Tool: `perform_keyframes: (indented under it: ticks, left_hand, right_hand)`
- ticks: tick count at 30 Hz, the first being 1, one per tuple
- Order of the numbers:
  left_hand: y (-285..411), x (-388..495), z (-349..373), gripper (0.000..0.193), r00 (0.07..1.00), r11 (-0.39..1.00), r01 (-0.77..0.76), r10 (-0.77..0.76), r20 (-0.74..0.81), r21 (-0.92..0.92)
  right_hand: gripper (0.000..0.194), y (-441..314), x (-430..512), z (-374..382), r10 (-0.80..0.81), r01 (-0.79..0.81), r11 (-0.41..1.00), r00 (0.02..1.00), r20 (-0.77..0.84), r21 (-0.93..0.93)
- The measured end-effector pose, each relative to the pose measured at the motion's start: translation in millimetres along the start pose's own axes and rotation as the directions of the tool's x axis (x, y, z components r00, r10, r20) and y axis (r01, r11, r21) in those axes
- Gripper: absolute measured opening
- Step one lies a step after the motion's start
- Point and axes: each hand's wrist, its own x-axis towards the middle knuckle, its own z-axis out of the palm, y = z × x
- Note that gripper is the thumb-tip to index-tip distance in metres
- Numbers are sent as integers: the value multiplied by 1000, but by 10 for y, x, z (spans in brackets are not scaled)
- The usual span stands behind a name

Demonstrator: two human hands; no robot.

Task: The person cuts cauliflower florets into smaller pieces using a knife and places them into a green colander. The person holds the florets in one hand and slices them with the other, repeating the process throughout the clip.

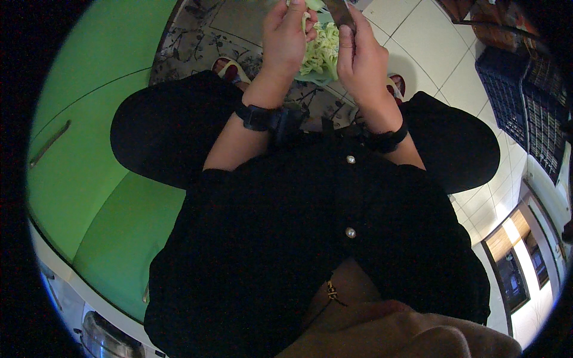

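Observation:
At the top of the view, my left hand (pixel 286 42) is closed around a pale green vegetable piece (pixel 313 4), partly cut off by the picture's edge. Beside it on the right, my right hand (pixel 363 58) grips a knife whose dark metal blade (pixel 339 12) points up and towards the left hand. Below and between the two hands lies a heap of pale green cut vegetable pieces (pixel 324 49) on a light green plastic bag or dish (pixel 320 80); which of these it is, I cannot tell. The vegetable's kind is unclear.
Green cabinet fronts (pixel 89 89) with metal handles stand at the left. A floral mat (pixel 192 40) lies on the tiled floor (pixel 425 31) between my sandalled feet. Dark plastic crates (pixel 503 85) stand at the right. A metal appliance or vessel (pixel 107 335) shows at the lower left.

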Motion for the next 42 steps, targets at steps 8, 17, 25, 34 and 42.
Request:
perform_keyframes:
  ticks: [8, 17, 25, 34, 42]
  left_hand:
    - [137, -58, 137, 28, 982, 982, 178, -181, -44, -68]
    - [114, -52, 81, 25, 969, 971, 239, -239, -55, -18]
    - [-5, -106, 110, 27, 976, 977, 211, -212, 50, 29]
    - [51, 21, -111, 28, 925, 943, 250, -300, 233, 221]
    - [62, -6, -67, 26, 919, 951, 23, -143, 369, 310]
  right_hand:
    - [45, 52, -43, 71, -31, 29, 995, 999, -17, -96]
    - [48, 94, -37, 96, -93, 85, 989, 994, -54, -125]
    - [55, 87, 11, 58, 34, -35, 996, 999, -13, -80]
    - [25, 357, -83, 164, 20, -22, 994, 1000, -15, -111]
    - [20, 509, -155, 199, 91, -91, 984, 996, -10, -154]
